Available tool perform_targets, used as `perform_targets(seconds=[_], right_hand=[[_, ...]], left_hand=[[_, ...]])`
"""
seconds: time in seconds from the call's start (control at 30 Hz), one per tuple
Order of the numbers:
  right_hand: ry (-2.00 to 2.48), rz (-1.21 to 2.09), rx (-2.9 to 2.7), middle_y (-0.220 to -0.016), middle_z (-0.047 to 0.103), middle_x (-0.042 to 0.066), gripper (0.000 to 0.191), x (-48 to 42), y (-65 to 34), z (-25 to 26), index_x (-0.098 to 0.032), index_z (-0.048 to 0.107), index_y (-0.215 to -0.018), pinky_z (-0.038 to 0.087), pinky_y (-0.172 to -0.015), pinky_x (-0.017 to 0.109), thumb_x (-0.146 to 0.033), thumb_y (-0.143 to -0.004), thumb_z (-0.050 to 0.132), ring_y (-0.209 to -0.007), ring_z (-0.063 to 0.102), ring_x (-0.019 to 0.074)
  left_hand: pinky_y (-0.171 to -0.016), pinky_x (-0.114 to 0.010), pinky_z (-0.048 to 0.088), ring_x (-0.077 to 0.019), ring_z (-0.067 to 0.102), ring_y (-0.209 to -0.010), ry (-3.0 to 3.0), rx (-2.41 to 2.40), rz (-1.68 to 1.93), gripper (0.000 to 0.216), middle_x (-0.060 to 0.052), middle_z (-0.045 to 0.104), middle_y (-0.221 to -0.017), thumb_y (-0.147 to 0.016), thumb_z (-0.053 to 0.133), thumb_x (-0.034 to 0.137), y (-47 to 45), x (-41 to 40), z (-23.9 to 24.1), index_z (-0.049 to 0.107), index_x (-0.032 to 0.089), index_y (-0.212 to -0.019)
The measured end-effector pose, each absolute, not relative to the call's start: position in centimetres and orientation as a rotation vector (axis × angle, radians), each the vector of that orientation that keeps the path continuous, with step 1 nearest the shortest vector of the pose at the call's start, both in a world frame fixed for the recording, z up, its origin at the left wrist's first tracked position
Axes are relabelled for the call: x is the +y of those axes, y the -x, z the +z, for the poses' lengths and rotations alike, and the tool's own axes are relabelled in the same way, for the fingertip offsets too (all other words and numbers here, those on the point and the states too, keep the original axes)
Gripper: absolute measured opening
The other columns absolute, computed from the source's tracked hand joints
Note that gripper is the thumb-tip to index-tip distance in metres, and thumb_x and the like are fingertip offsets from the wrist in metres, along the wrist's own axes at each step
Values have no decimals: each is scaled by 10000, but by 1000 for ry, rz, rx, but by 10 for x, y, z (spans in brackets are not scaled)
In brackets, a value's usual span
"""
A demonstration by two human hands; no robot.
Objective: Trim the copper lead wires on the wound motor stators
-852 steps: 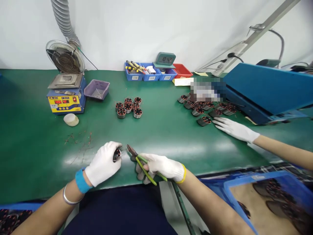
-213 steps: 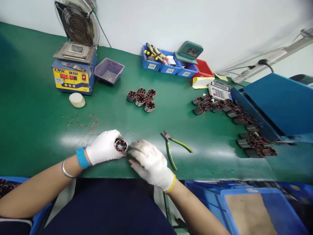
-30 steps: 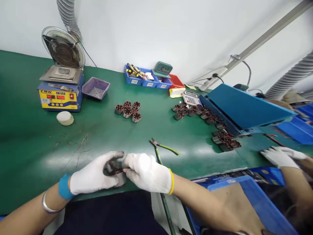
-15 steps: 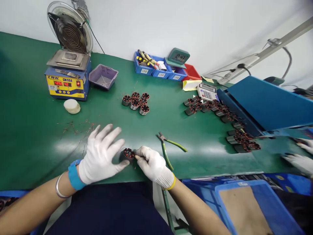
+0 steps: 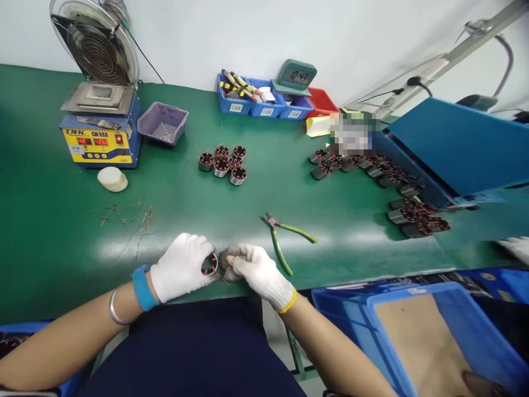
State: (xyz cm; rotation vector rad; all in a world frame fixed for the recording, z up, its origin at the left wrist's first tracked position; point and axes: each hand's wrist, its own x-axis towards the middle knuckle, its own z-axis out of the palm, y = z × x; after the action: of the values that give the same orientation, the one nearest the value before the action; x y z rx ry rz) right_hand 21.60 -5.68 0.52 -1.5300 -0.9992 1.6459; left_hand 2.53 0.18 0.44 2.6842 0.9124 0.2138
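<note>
My gloved left hand is wrapped round a small motor stator, a metal ring with copper windings, tilted so that its open face points right. Close beside it, my gloved right hand pinches a thin copper wire that runs from the stator; the wire's end is hidden by the fingers. A pair of green-handled cutting pliers lies with its handles spread, right of my right hand. Loose copper wire scraps are scattered beyond my left hand.
Several stators stand grouped mid-table, with more along a blue case. A solder pot, a purple tray and a pale sponge-like block are left. Tool bins and a clock stand behind. Another person's glove shows right.
My left hand has gone from spread fingers beside the stator to a grip round it. The stator is now tilted. My right hand stays pinched close by. The camera view has shifted slightly.
</note>
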Motion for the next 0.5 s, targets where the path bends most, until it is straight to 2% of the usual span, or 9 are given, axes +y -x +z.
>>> perform_targets(seconds=[0.07, 0.13, 0.27, 0.37, 0.5], right_hand=[[1524, 1512, -889, -686, 654, 33, 305, -58, -226, 0, -171, 552, -880, 503, -626, 306, -427, -723, 605, -611, 628, 164], [1607, 1234, -892, -846, 683, 77, 339, -63, -235, -1, -183, 537, -980, 525, -697, 338, -435, -759, 586, -763, 668, 200], [1657, 760, -1526, -1149, 640, 124, 290, -72, -233, 8, -205, 566, -1091, 479, -914, 390, -332, -830, 555, -1079, 602, 244], [1684, 731, -2063, -1087, 663, 103, 230, -67, -219, 17, -196, 629, -1054, 462, -893, 366, -268, -883, 494, -1001, 619, 235], [1776, 954, -2083, -912, 675, 41, 179, -56, -210, 22, -205, 657, -878, 451, -734, 284, -240, -885, 481, -837, 622, 186]], left_hand=[[-700, -355, 399, -247, 590, -779, -2676, 906, 213, 384, -70, 621, -842, -748, 673, 503, -24, 2, 4, 600, 163, -910], [-710, -356, 403, -249, 590, -794, -2669, 900, 215, 420, -70, 624, -861, -730, 694, 524, -23, 3, 3, 599, 164, -926], [-698, -352, 405, -244, 592, -779, -2656, 891, 234, 407, -70, 621, -837, -755, 665, 536, -24, 5, 4, 600, 163, -906], [-672, -350, 406, -240, 591, -751, -2648, 904, 251, 357, -65, 611, -795, -791, 615, 510, -26, 5, 4, 597, 161, -867], [-680, -363, 435, -245, 597, -749, -2544, 908, 238, 297, -61, 610, -787, -736, 655, 433, -28, 5, 8, 591, 164, -843]])
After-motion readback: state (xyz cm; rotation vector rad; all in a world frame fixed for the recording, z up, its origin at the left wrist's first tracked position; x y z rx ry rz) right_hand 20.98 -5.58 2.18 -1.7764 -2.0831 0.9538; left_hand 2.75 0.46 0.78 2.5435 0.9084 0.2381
